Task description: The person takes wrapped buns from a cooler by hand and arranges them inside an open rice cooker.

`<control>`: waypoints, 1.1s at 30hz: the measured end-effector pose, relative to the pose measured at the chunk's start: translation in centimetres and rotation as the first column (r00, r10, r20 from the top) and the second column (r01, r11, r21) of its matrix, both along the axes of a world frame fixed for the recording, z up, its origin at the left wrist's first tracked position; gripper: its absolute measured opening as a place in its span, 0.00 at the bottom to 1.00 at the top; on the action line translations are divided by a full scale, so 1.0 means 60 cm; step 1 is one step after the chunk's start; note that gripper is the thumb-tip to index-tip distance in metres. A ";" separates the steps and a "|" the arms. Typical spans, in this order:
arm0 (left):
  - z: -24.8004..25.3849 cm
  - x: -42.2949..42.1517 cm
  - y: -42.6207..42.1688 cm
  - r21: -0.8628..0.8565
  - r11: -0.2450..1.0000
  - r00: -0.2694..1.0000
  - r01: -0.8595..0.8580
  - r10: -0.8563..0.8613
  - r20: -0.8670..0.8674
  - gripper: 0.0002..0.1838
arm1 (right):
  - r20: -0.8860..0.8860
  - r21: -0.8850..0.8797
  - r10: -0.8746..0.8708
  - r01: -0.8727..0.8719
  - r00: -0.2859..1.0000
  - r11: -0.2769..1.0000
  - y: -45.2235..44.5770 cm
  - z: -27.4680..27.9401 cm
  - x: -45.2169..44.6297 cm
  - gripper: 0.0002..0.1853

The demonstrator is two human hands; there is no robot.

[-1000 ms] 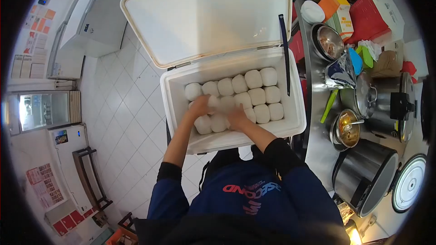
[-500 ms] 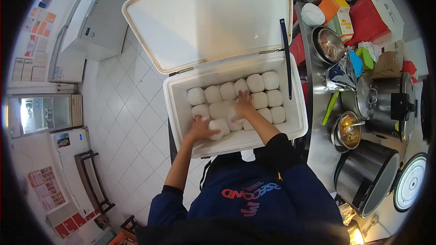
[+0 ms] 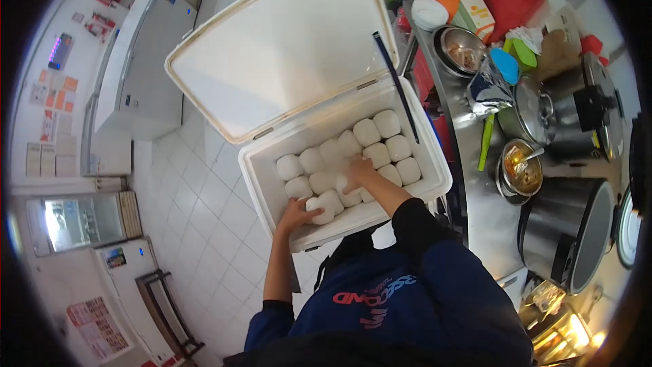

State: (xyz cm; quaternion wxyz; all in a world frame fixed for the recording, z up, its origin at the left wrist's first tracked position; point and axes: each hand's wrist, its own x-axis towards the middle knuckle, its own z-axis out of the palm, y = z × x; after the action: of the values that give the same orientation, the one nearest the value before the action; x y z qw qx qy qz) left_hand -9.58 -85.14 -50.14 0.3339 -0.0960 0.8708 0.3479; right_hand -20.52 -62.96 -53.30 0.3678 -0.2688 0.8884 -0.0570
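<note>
A white cooler box (image 3: 435, 170) stands in front of me, filled with several white, rounded dough balls (image 3: 367, 132) set close together in rows. At its near left corner, my left hand (image 3: 295, 216) is curled around the side of one ball (image 3: 322, 209), with the thumb across it. My right hand (image 3: 360, 172) reaches over the middle of the batch, fingers apart and touching the balls beneath. Motion blurs its fingertips, and the hand and forearm hide some of the balls.
The hinged lid (image 3: 278, 47) leans back beyond the box, with a dark strap (image 3: 396, 85) hanging on its right. A steel counter (image 3: 485, 224) on the right carries bowls (image 3: 521, 170), a large pot (image 3: 567, 234) and a green-handled utensil (image 3: 486, 143). Tiled floor (image 3: 210, 194) lies left.
My view has turned, so the box now appears tilted. My left hand stays at the near left ball, while the right hand's fingers have drawn in slightly over the middle balls.
</note>
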 end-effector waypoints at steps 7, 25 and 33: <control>0.041 0.011 0.015 0.392 0.820 0.904 -0.417 0.421 0.081 0.28 | -0.014 -0.511 -0.358 0.301 0.934 0.805 0.066 -0.013 0.013 0.46; 0.188 -0.053 0.651 0.925 -0.225 0.945 -0.305 -0.191 0.266 0.33 | 0.831 -0.355 -0.335 -0.039 0.444 -0.934 0.796 0.515 0.597 0.43; 0.200 -0.013 0.793 0.963 -0.020 0.949 -0.269 -0.176 0.261 0.35 | 0.700 -0.512 -0.713 0.665 -0.042 -0.543 1.200 0.580 0.662 0.34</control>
State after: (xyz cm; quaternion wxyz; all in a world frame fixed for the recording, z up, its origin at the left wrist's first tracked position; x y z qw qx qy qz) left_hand -10.35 -37.57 -38.14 0.4200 0.0888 0.2906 0.8551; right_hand 19.18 9.07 -18.50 -0.0212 0.3271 0.5982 -0.7312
